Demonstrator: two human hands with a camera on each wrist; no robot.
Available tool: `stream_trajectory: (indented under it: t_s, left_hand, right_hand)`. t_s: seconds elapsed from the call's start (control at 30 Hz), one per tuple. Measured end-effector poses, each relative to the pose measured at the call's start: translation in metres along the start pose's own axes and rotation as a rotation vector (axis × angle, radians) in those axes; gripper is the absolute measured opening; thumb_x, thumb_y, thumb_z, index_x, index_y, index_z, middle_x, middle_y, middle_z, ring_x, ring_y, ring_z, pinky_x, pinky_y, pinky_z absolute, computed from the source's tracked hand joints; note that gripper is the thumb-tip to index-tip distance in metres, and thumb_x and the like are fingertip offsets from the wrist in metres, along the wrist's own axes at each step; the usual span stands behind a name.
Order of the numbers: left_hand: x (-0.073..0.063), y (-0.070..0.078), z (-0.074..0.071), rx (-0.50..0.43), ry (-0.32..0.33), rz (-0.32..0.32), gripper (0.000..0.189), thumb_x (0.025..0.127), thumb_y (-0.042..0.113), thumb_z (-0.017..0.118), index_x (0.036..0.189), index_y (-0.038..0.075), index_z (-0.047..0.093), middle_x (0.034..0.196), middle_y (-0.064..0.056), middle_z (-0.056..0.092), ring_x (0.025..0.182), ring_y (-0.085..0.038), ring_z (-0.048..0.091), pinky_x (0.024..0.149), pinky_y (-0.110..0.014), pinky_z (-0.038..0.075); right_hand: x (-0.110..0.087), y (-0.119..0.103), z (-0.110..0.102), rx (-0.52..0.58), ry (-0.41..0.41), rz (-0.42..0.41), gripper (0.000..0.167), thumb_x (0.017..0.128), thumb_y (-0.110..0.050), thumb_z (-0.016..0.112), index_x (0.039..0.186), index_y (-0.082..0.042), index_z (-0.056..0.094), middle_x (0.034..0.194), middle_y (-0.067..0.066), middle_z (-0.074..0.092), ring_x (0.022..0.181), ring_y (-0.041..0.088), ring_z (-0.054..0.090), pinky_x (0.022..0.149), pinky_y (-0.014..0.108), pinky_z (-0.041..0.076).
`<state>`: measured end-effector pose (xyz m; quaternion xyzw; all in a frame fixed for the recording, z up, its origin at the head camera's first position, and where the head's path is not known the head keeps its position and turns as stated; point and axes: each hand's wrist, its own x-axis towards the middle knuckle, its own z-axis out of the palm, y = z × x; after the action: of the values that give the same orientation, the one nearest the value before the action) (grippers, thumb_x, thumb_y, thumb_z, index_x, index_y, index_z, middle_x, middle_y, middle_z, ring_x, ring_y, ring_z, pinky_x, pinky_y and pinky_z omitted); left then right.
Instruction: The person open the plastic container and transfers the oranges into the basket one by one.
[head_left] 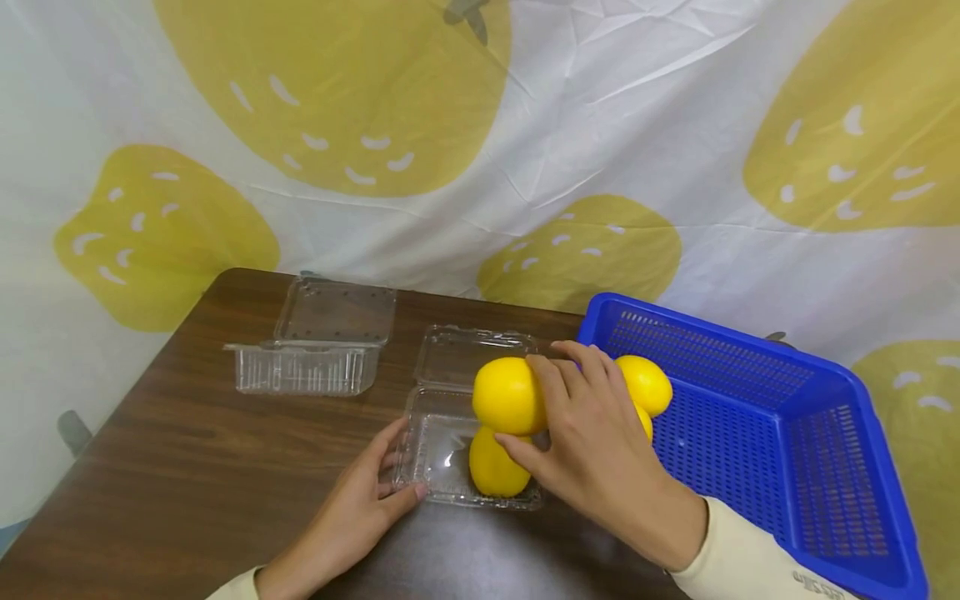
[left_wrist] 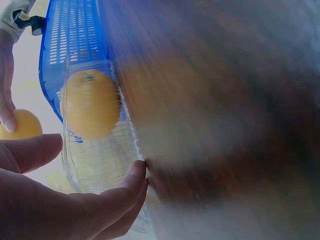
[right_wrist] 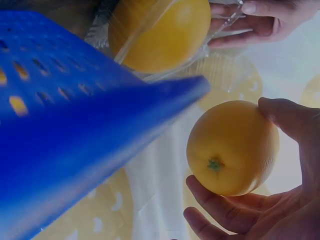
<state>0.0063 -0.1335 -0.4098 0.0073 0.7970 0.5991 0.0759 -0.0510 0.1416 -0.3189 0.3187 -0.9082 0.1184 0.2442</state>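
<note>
My right hand [head_left: 600, 442] holds an orange [head_left: 507, 395] between thumb and fingers, above the right side of a clear plastic clamshell box [head_left: 438, 446]. In the right wrist view this orange [right_wrist: 232, 150] shows a small green stem end. Another orange [head_left: 495, 468] sits inside the box at its right. The box's lid [head_left: 457, 354] lies folded back, away from me. At the near left corner, my left hand [head_left: 348, 504] grips the box's edge, thumb at the front rim and fingers along the left side.
A blue plastic basket [head_left: 750, 337] stands on the right, with more oranges [head_left: 647, 385] at its left end, partly hidden by my right hand. A second clear clamshell box [head_left: 303, 371] stands open at the back left of the brown table [head_left: 187, 467]. A lemon-print cloth [head_left: 570, 125] hangs behind.
</note>
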Motion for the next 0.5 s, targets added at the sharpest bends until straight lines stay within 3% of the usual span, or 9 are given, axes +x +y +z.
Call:
stream_trajectory:
  t_s: [0.2, 0.5]
  left_hand:
    - [0.0, 0.0, 0.001, -0.013, 0.003, 0.0, 0.084, 0.094, 0.001, 0.085, 0.167, 0.002, 0.042, 0.163, -0.024, 0.051, 0.139, -0.04, 0.058, 0.104, -0.039, 0.063]
    - [0.001, 0.0, 0.0, -0.011, -0.003, 0.006, 0.085, 0.094, 0.002, 0.085, 0.167, 0.001, 0.042, 0.164, -0.025, 0.049, 0.14, -0.04, 0.058, 0.103, -0.04, 0.063]
  right_hand:
    - [0.003, 0.006, -0.006, 0.015, 0.061, -0.015, 0.085, 0.073, -0.044, 0.103, 0.131, 0.006, 0.065, 0.112, 0.02, 0.074, 0.13, 0.046, 0.059, 0.114, 0.065, 0.047]
    - [0.003, 0.02, -0.013, 0.013, 0.067, 0.017, 0.084, 0.074, -0.044, 0.103, 0.129, 0.007, 0.065, 0.117, 0.024, 0.072, 0.13, 0.048, 0.059, 0.114, 0.067, 0.047]
